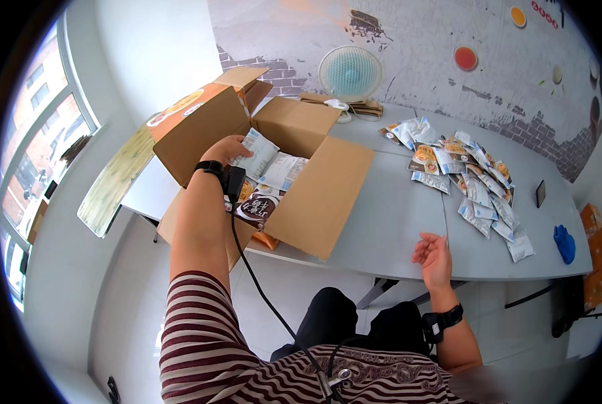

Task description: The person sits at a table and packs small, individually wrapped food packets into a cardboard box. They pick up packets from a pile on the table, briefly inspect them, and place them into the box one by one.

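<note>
My left hand reaches into an open cardboard box and holds a silver-white food packet by its edge. Under and beside it in the box lie another pale packet and a dark brown printed packet. My right hand is at the table's front edge, palm turned up and fingers loosely curled, with nothing in it. Beyond it to the right, a loose pile of similar packets is spread over the grey table, some with the printed side up, others with the pale side up.
A fan stands at the back of the table by flattened cardboard. Right of the pile are a small dark upright object and a blue glove. Orange boxes stand at the far right. A black cable hangs from my left wrist.
</note>
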Motion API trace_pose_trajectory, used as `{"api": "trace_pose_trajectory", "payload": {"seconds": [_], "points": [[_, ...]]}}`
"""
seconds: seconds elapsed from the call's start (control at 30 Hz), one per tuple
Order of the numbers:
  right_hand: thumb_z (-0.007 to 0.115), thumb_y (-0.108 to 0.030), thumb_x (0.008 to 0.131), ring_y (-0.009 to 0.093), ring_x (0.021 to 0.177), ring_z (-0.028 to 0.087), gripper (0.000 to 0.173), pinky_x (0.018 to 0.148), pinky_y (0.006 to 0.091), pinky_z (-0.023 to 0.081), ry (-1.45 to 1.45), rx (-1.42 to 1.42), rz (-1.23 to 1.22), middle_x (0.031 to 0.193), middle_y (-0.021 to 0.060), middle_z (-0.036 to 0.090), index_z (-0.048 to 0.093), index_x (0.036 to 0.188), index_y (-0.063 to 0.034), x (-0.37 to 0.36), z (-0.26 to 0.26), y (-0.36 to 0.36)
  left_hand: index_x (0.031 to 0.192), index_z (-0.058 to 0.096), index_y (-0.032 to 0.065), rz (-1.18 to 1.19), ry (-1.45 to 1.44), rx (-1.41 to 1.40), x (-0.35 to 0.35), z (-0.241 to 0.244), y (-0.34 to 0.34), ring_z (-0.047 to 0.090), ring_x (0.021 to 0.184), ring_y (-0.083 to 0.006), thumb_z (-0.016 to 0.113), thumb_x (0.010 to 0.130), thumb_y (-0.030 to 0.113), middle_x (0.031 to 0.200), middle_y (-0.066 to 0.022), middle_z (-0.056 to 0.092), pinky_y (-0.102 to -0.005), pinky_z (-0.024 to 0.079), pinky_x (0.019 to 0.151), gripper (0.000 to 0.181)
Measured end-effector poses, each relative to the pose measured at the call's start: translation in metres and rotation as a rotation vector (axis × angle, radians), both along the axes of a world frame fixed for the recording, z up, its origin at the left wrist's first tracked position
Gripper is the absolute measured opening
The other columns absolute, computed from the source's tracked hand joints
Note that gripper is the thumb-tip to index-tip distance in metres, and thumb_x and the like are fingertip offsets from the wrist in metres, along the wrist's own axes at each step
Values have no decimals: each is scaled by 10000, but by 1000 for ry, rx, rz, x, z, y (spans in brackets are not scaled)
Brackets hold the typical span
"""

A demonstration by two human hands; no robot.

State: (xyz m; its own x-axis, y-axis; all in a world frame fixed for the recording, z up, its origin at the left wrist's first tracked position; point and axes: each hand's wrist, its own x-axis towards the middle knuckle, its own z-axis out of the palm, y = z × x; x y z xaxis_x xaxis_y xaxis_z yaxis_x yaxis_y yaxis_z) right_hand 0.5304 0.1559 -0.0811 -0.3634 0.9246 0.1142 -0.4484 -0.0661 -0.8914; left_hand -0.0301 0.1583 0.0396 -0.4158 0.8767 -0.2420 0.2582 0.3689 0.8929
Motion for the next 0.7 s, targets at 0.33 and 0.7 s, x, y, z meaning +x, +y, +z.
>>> {"api": "trace_pose_trajectory", "payload": {"seconds": [0.33,0.7], "points": [[288,-464,985,149,706,574,535,656,286,490,17,39,35,827,66,582,546,1075,-4,0,0,0,1089,651,36,-83,566,-232,-40,-41,16,612,928,-239,767,673,250,1012,-113,666,-350,456,826,482],[311,-450,983,167,686,594,519,649,308,509,11,39,7,813,70,590,560,1071,-3,9,-15,5,1077,642,27,-78,1078,-137,9,-17,15,588,1038,-341,715,690,386,1087,-179,634,-417,448,891,533]]}}
